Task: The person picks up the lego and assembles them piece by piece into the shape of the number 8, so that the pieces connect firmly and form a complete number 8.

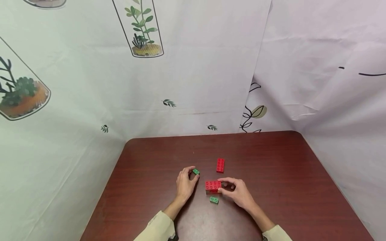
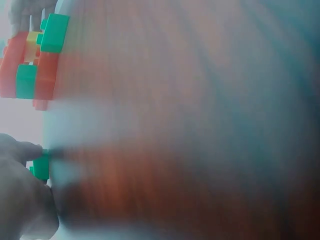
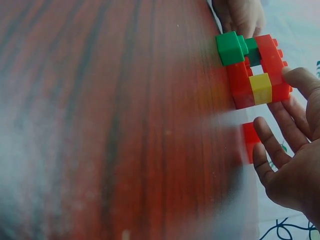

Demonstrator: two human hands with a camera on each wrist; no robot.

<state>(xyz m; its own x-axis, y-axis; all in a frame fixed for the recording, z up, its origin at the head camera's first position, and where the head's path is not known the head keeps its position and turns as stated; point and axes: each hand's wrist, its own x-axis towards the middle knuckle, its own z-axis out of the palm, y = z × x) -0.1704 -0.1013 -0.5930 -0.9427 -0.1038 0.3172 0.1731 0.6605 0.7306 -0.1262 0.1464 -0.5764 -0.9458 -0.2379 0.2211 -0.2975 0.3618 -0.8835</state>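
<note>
My left hand pinches a small green brick between thumb and forefinger, just above the table; the left wrist view shows this green brick at my fingertips. My right hand lies at the right end of a red brick assembly. In the right wrist view the assembly is red with green and yellow pieces. My right hand has loosely straight fingers, and one fingertip touches it. A second small green brick lies just in front of the assembly.
A loose red brick lies beyond the assembly on the dark red-brown table. White printed sheets hang as walls behind and on both sides of the table. The wrist views are partly blurred.
</note>
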